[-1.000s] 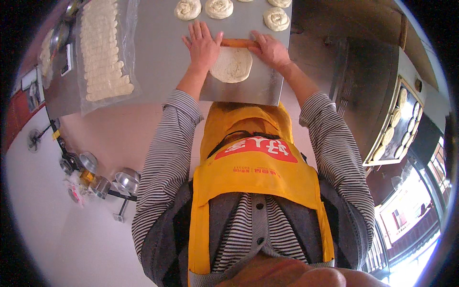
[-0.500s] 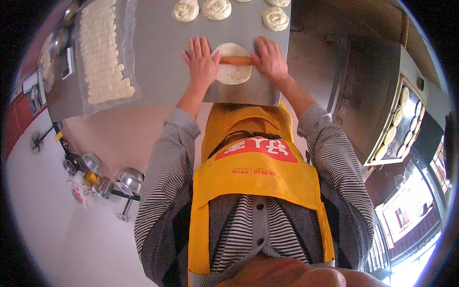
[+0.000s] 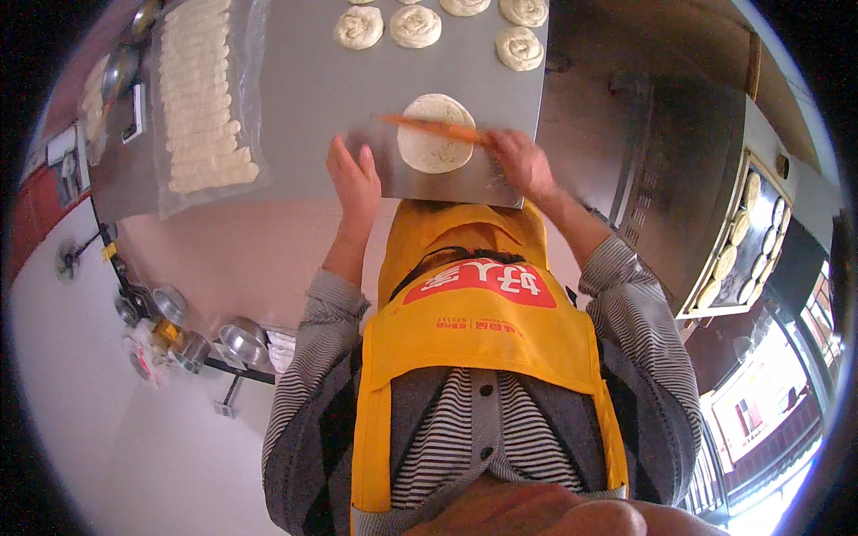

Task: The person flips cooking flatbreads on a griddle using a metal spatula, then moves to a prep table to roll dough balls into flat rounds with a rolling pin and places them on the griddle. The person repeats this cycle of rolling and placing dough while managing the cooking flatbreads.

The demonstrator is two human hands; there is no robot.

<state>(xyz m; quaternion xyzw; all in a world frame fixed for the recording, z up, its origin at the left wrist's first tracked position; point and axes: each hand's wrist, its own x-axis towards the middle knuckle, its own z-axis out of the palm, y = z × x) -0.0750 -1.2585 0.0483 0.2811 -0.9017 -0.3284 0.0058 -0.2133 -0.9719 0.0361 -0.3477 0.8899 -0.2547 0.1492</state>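
A flat round of dough [image 3: 435, 157] lies near the front edge of the metal worktop [image 3: 304, 107]. Above it, my right hand [image 3: 521, 163] grips one end of a wooden rolling pin [image 3: 438, 128], which slants across the dough and blurs toward its left tip. Whether the pin touches the dough I cannot tell. My left hand [image 3: 354, 176] is off the pin, to the left of the dough by the worktop's edge, empty, with its thumb apart from the fingers. Beyond the round sit several coiled dough pieces [image 3: 415, 27].
On the left, rows of pale dough strips [image 3: 198, 107] rest on a plastic sheet. A phone-like object [image 3: 133, 113] lies farther left. To the right, a tray [image 3: 758, 234] of flat dough rounds stands on a large appliance. Metal bowls [image 3: 241, 341] are at lower left.
My left hand has let go of the rolling pin and drawn back toward me. The pin, now in my right hand alone, has swung from level to slanted.
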